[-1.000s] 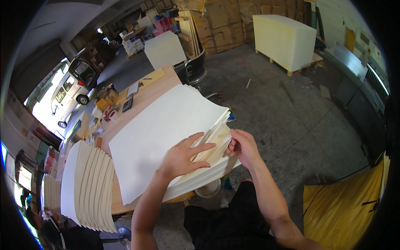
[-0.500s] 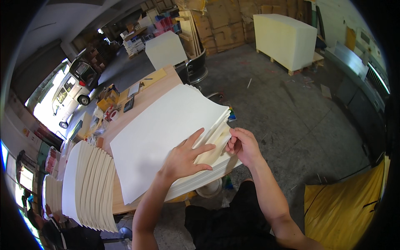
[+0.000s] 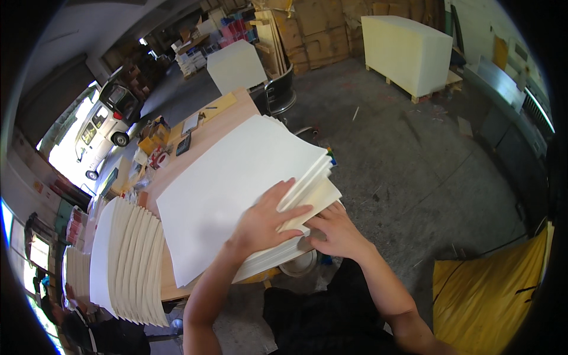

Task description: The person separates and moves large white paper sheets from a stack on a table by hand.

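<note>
Fingers of right hand (image 3: 336, 229) are touching raised sheet edges (image 3: 316, 201), can't tell if pinching; those of left hand (image 3: 260, 217) are lying splayed, unclenched. Paper stack (image 3: 225, 165) is sitting mid-frame on bench (image 3: 238, 111). Likely floppy, slippery, crease-prone; edges are probably needing broad, light holding.

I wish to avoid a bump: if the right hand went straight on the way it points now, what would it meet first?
The right hand would probably meet the lifted cream sheets first, close at its fingertips; the left hand lies beyond. Exact depth is unclear.
</note>
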`<move>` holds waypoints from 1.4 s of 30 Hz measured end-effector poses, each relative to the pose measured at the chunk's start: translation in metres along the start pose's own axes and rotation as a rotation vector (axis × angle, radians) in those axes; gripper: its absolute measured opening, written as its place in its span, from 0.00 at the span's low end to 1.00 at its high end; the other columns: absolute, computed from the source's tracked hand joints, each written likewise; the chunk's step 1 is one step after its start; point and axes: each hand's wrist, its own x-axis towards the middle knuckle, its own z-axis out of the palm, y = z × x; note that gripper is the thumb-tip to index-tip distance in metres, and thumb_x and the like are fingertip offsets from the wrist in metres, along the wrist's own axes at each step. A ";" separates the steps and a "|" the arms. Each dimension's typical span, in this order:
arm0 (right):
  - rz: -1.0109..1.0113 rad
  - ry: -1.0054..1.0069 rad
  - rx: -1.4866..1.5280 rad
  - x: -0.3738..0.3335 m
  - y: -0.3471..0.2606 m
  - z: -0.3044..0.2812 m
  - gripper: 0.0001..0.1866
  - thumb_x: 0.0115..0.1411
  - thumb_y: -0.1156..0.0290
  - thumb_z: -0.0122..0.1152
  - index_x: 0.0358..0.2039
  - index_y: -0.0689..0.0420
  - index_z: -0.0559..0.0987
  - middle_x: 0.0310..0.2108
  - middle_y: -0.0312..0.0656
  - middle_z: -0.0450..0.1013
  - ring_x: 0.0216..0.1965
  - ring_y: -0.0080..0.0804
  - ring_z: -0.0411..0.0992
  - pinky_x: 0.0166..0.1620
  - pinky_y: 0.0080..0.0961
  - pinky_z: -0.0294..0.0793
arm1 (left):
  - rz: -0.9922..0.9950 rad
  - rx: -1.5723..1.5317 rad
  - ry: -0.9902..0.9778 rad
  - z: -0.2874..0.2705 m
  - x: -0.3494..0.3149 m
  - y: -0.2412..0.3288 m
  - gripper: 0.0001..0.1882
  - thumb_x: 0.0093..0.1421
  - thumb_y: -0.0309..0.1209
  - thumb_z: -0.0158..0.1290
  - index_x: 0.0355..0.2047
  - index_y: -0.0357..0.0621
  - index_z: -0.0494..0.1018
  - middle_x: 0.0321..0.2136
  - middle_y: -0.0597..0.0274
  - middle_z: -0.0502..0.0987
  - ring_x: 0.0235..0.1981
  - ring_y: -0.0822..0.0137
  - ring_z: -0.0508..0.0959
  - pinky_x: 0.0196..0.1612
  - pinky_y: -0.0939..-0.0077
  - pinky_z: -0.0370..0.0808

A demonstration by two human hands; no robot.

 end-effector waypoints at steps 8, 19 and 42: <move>0.047 -0.029 0.084 0.001 0.008 0.008 0.20 0.53 0.65 0.66 0.47 0.56 0.85 0.54 0.47 0.76 0.63 0.49 0.68 0.70 0.48 0.59 | -0.010 0.110 0.123 0.027 -0.004 -0.001 0.40 0.57 0.40 0.67 0.69 0.47 0.66 0.72 0.43 0.60 0.68 0.43 0.67 0.63 0.55 0.74; 0.510 0.012 -0.277 -0.002 0.024 -0.036 0.20 0.64 0.56 0.65 0.27 0.61 0.75 0.31 0.50 0.78 0.33 0.48 0.79 0.35 0.42 0.78 | -0.149 0.150 0.141 0.032 -0.002 -0.001 0.45 0.58 0.47 0.65 0.72 0.44 0.61 0.59 0.49 0.73 0.52 0.50 0.77 0.54 0.59 0.78; 0.808 0.208 1.137 0.048 0.018 -0.018 0.20 0.68 0.62 0.64 0.20 0.51 0.70 0.17 0.31 0.67 0.17 0.21 0.69 0.20 0.21 0.63 | -0.110 -0.110 0.011 -0.004 0.004 -0.006 0.30 0.53 0.55 0.69 0.57 0.72 0.80 0.68 0.45 0.67 0.57 0.41 0.77 0.61 0.54 0.75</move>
